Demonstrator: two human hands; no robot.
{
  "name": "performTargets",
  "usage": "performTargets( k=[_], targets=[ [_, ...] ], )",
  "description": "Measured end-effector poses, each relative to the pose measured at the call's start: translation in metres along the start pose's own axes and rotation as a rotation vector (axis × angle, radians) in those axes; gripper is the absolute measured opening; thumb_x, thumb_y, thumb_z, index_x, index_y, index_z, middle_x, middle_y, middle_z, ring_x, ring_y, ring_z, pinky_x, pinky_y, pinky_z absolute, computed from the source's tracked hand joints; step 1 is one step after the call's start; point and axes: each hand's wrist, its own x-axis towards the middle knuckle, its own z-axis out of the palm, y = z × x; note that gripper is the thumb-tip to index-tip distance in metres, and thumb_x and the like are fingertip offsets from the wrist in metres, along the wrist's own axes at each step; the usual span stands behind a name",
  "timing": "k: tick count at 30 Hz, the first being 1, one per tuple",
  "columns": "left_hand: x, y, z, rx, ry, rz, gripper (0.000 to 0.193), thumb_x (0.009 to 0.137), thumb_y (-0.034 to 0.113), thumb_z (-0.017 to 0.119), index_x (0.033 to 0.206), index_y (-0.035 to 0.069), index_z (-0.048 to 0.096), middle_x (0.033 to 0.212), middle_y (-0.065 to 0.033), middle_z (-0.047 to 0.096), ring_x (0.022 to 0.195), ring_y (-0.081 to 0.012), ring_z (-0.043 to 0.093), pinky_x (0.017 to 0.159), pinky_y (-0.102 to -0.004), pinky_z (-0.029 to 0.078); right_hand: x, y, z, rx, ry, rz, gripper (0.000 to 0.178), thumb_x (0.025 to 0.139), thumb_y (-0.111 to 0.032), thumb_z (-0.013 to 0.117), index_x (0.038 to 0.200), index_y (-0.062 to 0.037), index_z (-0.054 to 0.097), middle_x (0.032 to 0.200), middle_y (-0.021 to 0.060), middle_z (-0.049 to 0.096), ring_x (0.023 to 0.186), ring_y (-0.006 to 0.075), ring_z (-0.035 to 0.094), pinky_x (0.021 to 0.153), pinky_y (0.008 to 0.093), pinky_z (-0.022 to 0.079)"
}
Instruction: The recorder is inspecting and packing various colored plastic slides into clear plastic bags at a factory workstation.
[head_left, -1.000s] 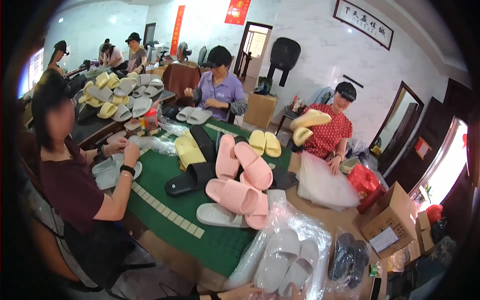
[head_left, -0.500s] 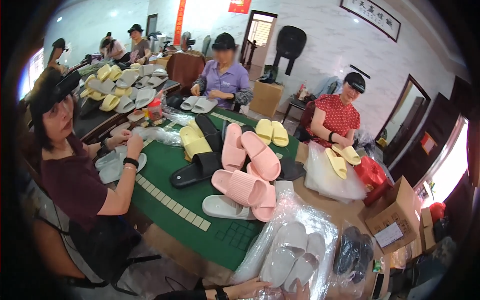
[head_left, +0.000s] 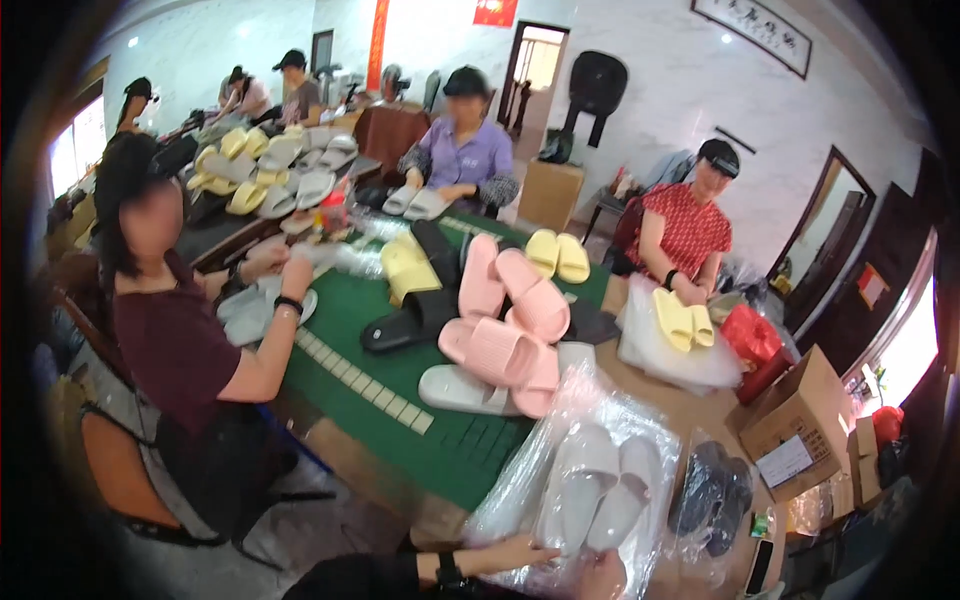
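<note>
A pair of light grey slippers [head_left: 582,490] lies in clear plastic on top of a stack of clear plastic bags [head_left: 500,520], at the table's near edge. My left hand [head_left: 515,552], with a black band on the wrist, reaches in from the left. Its fingertips grip the plastic by the heel of the left slipper. At the heel of the right slipper, my right hand [head_left: 603,575] is closed on the plastic, its fingers partly hidden. Right of the stack, a dark pair of slippers [head_left: 712,500] sits in clear plastic.
Pink slippers [head_left: 490,350], black slippers [head_left: 410,320] and yellow slippers [head_left: 408,265] are heaped on the green table mat [head_left: 350,390]. Co-workers sit left and across, handling slippers. An open cardboard box [head_left: 800,425], a red bag [head_left: 750,338] and a phone [head_left: 760,570] stand or lie at right.
The whole view has shifted slightly. My hands stay by the heels of the grey slippers, the left one a little farther in. At right, the co-worker's yellow slippers now lie together on the plastic.
</note>
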Motion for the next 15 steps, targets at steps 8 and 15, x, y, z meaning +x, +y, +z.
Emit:
performTargets(
  k=[8,15],
  targets=[
    [-0.001,-0.001,0.003,-0.181,-0.080,0.032,0.049,0.087,0.042,0.064,0.100,-0.005,0.068,0.095,-0.0087,0.069,0.086,-0.0112,0.060,0.077,-0.0258,0.047,0.015,0.036,0.061,0.545,0.307,-0.438,0.013,0.080,-0.014,0.068,0.080,-0.0015,0.065,0.078,0.0121,0.066,0.069,0.0245,0.063,0.065,0.0325,0.050],
    [0.015,-0.023,0.009,-0.133,-0.029,-0.042,0.043,0.090,0.039,0.060,0.098,-0.002,0.069,0.088,-0.0075,0.069,0.084,-0.0136,0.060,0.078,-0.0288,0.047,-0.006,0.023,0.043,0.557,-0.076,-0.327,0.027,0.087,-0.021,0.061,0.109,-0.0061,0.064,0.104,0.0204,0.064,0.099,0.0361,0.060,0.085,0.0430,0.047]
  ],
)
